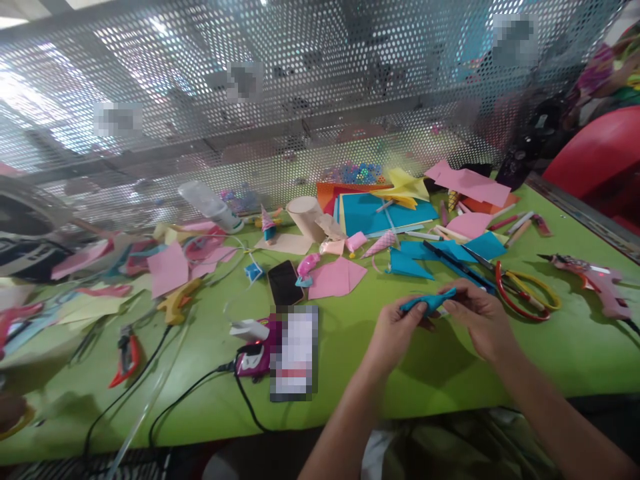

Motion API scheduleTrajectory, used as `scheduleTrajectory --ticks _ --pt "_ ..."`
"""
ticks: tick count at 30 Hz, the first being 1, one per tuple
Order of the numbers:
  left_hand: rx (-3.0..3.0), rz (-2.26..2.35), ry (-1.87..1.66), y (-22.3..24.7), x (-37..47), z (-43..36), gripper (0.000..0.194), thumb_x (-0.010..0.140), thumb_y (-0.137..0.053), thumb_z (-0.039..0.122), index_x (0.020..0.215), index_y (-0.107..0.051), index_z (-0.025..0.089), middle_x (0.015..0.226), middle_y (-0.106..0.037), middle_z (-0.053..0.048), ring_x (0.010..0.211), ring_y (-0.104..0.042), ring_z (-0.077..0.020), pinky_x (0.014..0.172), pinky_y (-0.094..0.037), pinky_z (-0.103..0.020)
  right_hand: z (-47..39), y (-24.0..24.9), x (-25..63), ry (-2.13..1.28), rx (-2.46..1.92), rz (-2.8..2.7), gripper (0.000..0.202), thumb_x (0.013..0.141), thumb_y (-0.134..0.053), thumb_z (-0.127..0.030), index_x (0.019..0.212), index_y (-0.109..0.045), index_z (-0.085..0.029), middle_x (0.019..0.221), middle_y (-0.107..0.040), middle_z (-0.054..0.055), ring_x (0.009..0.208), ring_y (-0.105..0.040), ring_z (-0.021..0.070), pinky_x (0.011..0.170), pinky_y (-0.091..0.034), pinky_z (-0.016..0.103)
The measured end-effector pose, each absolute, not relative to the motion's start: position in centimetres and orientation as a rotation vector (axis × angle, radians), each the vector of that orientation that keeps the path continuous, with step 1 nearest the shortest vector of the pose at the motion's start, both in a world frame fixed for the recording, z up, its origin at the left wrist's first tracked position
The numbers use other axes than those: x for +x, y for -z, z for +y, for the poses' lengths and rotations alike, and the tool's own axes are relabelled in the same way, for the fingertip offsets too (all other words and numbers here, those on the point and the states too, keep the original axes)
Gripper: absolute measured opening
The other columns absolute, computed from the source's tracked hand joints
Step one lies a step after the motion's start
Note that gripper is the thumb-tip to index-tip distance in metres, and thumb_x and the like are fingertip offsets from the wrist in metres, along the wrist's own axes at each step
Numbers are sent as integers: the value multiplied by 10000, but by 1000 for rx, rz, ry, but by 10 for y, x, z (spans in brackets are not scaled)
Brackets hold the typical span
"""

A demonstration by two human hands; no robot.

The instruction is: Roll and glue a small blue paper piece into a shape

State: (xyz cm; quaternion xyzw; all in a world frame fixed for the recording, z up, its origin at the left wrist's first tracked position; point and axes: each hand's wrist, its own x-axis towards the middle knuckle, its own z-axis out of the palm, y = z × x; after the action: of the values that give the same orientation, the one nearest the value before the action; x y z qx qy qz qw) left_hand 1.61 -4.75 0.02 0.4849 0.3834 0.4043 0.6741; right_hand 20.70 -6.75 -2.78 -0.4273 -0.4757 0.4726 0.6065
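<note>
Between both hands, above the green table, is a small folded blue piece of paper [429, 304]. My left hand [397, 333] pinches its left end with thumb and fingers. At its right end, the fingers of my right hand [477, 317] are closed on it. Part of the paper is hidden behind the fingertips. Just beyond my right hand lie red-and-yellow-handled scissors [525, 293] and cut blue paper [413, 263]. A pink cone [381, 244] rests farther back.
The green table [350, 360] meets a perforated metal screen [300, 127]. A pink glue gun [593, 280] lies right; a yellow glue gun [180, 301], red-handled pliers [125, 357] and cords lie left. Phones [285, 283] and pink paper [337, 277] sit mid-table. A red chair [600, 153] stands right.
</note>
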Motion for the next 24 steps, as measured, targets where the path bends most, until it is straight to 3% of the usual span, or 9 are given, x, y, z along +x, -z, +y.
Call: scheduleTrajectory --ticks 12,24 --pt "1070 855 -905 -1 16 -48 540 852 -840 638 1037 -834 131 900 -827 -109 681 -705 -172 765 -606 -322 -67 25 208 -985 -1049 -1075 166 882 -897 -477 954 -846 -336 907 -704 9 852 -636 199 755 -535 339" --pt "1077 875 -907 1 16 -48 524 865 -834 625 1024 -822 126 899 -833 -111 686 -728 -178 774 -590 -313 -65 25 207 -911 -1076 -1086 214 860 -905 -498 906 -823 -306 882 -676 23 814 -610 217 720 -536 372"
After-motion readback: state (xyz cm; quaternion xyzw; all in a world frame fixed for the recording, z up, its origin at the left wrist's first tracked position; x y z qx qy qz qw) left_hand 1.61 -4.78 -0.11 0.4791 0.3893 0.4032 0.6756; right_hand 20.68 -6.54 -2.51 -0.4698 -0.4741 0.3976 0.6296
